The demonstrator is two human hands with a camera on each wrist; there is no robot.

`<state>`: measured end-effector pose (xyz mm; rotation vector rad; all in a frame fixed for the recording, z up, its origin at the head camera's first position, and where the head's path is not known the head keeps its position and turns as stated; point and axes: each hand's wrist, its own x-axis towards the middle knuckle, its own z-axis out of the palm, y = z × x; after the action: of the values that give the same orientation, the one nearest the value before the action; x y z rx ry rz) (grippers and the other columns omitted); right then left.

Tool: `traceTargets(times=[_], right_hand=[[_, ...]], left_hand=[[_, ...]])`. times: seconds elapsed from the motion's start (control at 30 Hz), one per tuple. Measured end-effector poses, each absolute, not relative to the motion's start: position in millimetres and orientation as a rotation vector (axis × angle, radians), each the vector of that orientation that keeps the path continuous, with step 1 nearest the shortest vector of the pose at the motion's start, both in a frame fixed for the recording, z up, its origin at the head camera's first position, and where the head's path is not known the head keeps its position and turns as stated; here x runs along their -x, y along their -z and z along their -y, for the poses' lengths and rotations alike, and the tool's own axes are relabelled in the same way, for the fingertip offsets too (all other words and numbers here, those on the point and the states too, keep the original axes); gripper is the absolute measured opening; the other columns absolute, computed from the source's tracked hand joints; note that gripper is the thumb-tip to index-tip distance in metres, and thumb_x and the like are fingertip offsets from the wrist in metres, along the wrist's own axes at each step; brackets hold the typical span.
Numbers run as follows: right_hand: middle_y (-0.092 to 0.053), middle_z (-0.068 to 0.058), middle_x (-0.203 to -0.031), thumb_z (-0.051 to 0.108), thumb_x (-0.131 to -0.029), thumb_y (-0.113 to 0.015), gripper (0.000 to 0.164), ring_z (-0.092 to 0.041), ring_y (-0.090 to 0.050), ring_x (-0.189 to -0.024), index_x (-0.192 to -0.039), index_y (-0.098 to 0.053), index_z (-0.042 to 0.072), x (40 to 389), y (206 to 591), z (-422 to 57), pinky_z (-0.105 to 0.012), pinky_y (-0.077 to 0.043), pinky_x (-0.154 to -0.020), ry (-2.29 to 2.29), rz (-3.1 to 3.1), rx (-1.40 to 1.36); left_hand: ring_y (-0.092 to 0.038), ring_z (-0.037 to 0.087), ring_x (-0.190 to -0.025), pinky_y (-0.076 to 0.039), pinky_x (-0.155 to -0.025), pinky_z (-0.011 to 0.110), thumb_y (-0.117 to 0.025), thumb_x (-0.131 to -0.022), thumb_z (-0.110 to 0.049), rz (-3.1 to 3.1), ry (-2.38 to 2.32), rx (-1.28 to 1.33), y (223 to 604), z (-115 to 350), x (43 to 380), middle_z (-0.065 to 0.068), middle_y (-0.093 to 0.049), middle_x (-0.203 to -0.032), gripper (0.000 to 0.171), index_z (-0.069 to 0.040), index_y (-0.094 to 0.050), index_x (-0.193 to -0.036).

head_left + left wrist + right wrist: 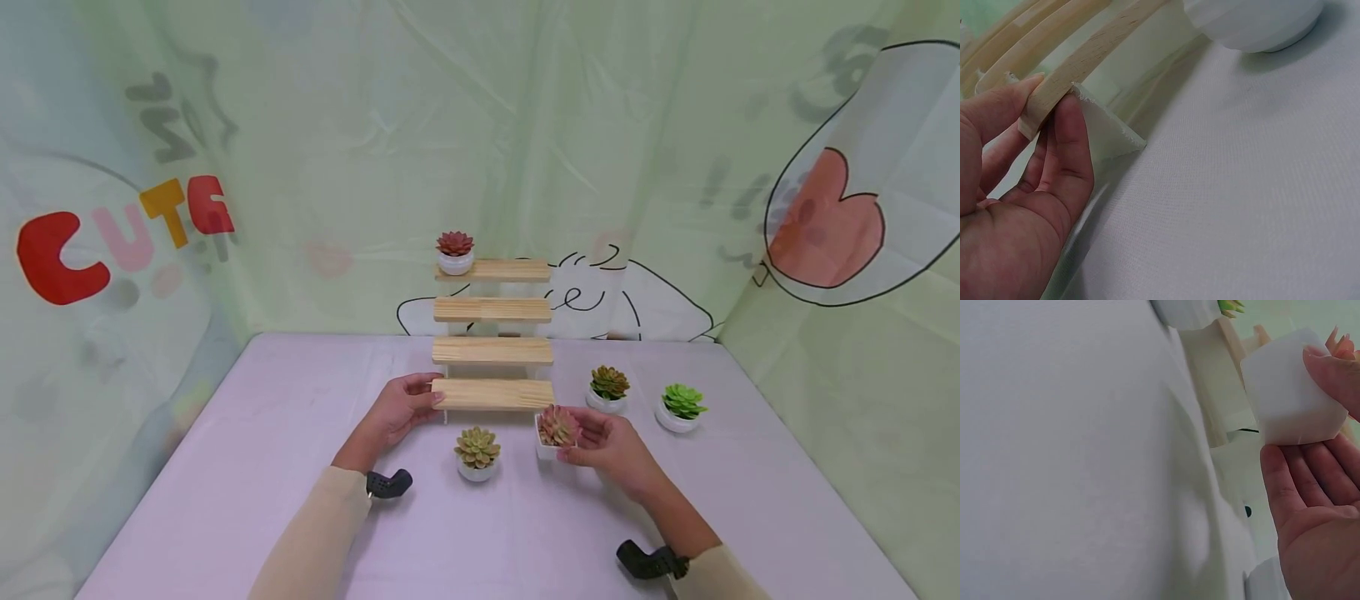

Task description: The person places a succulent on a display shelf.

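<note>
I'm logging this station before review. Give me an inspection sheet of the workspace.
Surface: lilac table, cloth-covered.
Job's things: stepped wooden shelf; pinkish succulent pot by its lowest step.
Clutter: red succulent on the top step; three more potted succulents on the table.
Hands: left hand pinches the lowest step's end; right hand holds the pinkish pot.
Cables: nothing seen.
Surroundings: pale green printed backdrop.

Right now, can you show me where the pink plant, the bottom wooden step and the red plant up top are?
pink succulent pot [557, 427], head view, on its rosette.
bottom wooden step [495, 394], head view, middle of the plank.
red succulent pot [455, 243], head view, on its leaves.
</note>
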<state>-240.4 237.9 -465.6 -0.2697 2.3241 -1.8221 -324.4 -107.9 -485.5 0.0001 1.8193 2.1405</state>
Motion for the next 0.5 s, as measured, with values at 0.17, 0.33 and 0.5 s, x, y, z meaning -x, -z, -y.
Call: traceTargets(times=[0.17,0.33,0.5], right_hand=[[-0.059,-0.014,-0.126,0.018,-0.068,-0.084,0.07,-0.014,-0.062,-0.107,-0.13,-0.053,0.007,245.6,460.4,-234.6,-0.025,-0.054,-0.085,1.811,-2.369,0.261],[-0.061,-0.014,-0.124,0.016,-0.067,-0.084,0.069,-0.012,-0.064,-0.105,-0.129,-0.054,0.006,249.7,456.4,-229.4,-0.025,-0.055,-0.083,1.855,-2.353,0.296],[-0.061,-0.014,-0.125,0.013,-0.069,-0.083,0.067,-0.011,-0.064,-0.105,-0.129,-0.054,0.005,256.7,450.3,-225.1,-0.024,-0.054,-0.083,1.857,-2.381,0.327]], left_hand=[[-0.064,0.021,-0.097,-0.056,-0.082,0.036,-0.074,-0.079,-0.008,-1.812,-2.148,-0.005,485.4,107.6,324.4,0.014,-0.057,-0.12,0.052,-0.008,-0.056,-0.129],[-0.063,0.021,-0.098,-0.056,-0.083,0.036,-0.075,-0.079,-0.009,-1.798,-2.149,0.004,487.0,108.4,325.7,0.014,-0.057,-0.12,0.052,-0.009,-0.057,-0.127],[-0.063,0.021,-0.098,-0.055,-0.084,0.037,-0.075,-0.079,-0.009,-1.796,-2.155,-0.001,487.4,108.6,325.8,0.014,-0.057,-0.119,0.051,-0.008,-0.057,-0.127]])
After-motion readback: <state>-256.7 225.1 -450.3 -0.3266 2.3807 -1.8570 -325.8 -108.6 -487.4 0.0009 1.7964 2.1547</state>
